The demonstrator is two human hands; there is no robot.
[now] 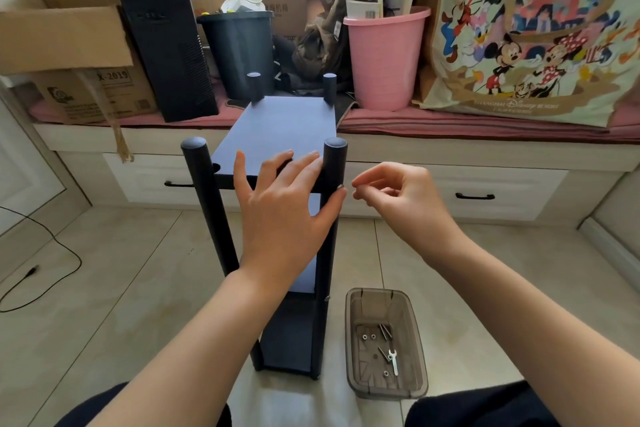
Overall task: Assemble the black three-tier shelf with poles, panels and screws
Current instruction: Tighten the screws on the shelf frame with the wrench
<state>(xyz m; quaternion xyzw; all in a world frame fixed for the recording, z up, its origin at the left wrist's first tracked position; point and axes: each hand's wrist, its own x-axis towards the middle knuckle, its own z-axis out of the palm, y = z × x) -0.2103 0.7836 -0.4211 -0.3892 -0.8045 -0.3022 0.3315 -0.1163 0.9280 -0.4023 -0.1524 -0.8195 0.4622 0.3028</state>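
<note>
On the floor, the shelf point(277, 135) is steadied by the flat, open left hand point(284, 204) on its top panel, while something tiny, probably a screw, is pinched by the right hand point(391, 194) beside the near-right pole point(333, 163), apparently for fastening.

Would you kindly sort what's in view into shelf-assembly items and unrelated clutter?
Job: black shelf; near-right pole; grey tray of screws and spanner; left hand steadying; right hand pinching a small part.

Clutter: computer tower, dark bin, pink bin, cartoon bag, boxes.
</note>
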